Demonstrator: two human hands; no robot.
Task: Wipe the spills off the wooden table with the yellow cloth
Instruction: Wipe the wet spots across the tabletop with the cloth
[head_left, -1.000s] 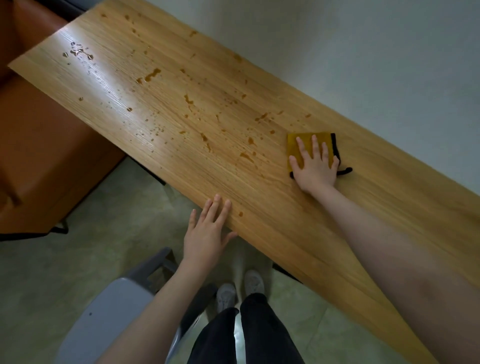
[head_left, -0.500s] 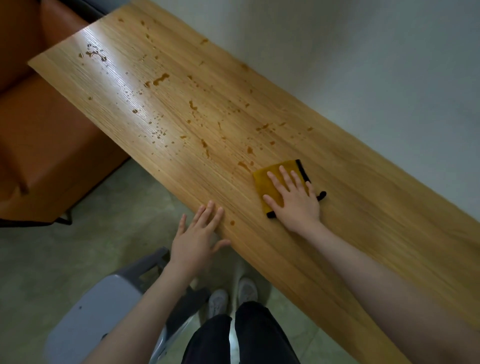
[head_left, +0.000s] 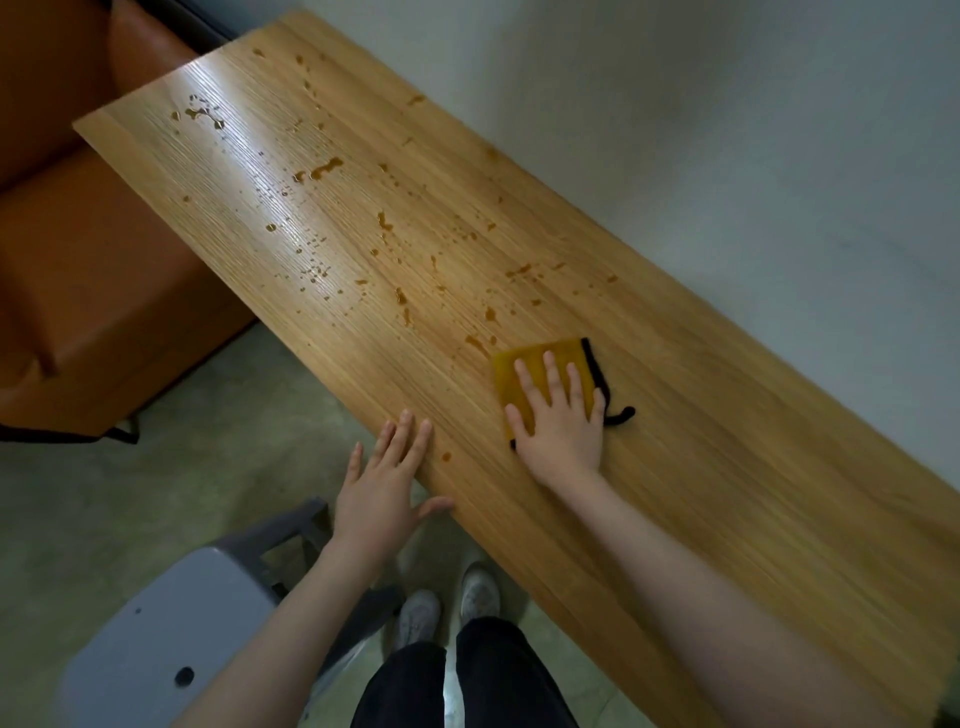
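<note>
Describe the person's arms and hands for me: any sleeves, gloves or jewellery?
Both forearms are bare as far as the view shows, with no sleeve in sight. The left hand and right hand wear no gloves, and I see no rings, watch or bracelet. Lower down, dark trousers and pale shoes show.

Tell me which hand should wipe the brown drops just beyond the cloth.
Right. The right hand already presses flat on the yellow cloth, right beside the nearest spills. The left hand is bare, resting at the wooden table edge.
</note>
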